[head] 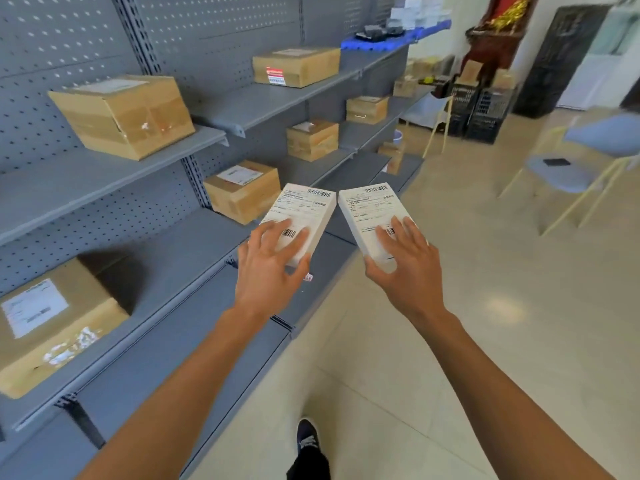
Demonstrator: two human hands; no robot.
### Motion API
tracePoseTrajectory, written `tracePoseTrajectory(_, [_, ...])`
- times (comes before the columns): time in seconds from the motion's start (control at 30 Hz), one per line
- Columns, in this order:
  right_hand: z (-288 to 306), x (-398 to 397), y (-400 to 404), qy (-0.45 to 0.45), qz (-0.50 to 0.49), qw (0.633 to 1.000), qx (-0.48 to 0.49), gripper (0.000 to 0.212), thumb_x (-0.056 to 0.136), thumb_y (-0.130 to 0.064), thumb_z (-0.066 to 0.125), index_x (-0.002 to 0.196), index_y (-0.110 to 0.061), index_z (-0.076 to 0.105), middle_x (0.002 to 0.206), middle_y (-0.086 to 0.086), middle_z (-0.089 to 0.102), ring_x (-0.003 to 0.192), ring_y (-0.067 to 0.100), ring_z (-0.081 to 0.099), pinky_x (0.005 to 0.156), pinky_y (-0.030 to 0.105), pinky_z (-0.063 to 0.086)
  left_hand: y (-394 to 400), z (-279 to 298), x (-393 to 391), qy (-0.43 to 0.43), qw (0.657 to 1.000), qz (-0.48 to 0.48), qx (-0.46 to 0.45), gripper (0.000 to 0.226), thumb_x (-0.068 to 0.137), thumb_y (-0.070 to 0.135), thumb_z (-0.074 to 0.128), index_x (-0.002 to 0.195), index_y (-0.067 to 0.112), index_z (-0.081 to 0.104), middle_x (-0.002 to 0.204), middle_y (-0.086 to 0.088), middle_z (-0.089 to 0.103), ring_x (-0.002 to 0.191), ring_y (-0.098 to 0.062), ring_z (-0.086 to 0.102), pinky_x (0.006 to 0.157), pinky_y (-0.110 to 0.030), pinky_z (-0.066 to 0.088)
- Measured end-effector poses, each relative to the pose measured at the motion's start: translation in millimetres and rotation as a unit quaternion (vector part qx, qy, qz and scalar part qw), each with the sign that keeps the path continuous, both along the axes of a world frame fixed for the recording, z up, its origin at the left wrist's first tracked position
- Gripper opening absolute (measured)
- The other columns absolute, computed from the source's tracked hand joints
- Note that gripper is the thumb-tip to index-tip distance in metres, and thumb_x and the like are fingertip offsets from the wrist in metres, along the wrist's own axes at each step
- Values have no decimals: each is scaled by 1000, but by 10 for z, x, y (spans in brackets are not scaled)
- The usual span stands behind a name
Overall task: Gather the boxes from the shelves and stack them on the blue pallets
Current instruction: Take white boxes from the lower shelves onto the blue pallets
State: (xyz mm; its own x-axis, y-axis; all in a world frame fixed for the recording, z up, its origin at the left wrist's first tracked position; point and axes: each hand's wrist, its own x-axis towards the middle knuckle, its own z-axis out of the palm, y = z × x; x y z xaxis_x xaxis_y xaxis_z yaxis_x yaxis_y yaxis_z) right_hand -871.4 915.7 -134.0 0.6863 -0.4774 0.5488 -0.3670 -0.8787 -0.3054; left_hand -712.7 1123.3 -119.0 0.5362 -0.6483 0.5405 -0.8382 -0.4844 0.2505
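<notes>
Two flat white boxes in transit, one per hand: left hand [268, 265] holds the left box [300, 220], right hand [407, 268] the right box [372, 218], each grip fingers over the labelled top and thumb at the near end, both carried above the aisle floor [450, 323] beside the shelves [138, 168]. Risks, judged: each box is held by one end only, so a loose grip could let it tip and drop; the two inner corners sit just beside each other and could knock. Blue pallet [391, 38] far off, already carrying small dark and white items, too blurred to identify. Shelves hold several brown cartons [121, 116]. Black crates [481, 112] at the back, contents unclear.
</notes>
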Motion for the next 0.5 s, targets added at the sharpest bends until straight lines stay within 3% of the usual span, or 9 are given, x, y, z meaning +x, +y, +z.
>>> tracePoseTrajectory(0.17, [-106,0,-604,-20,-31,999,-1,57,86,-45,73,136,-21,60,152,7,48,146,28,36,98,54,46,-743,-84,188,-4,999,-44,-7,48,92,49,46,132,29,63,144,-2,52,133,-31,41,92,-55,44])
tracePoseTrajectory(0.5, [-77,465,-1727,23,-109,994,4,56,88,-47,69,137,-21,58,154,6,45,147,26,33,102,51,41,-2042,-317,992,21,995,-95,1,52,91,52,44,130,27,66,143,-3,56,135,-30,44,97,-59,43])
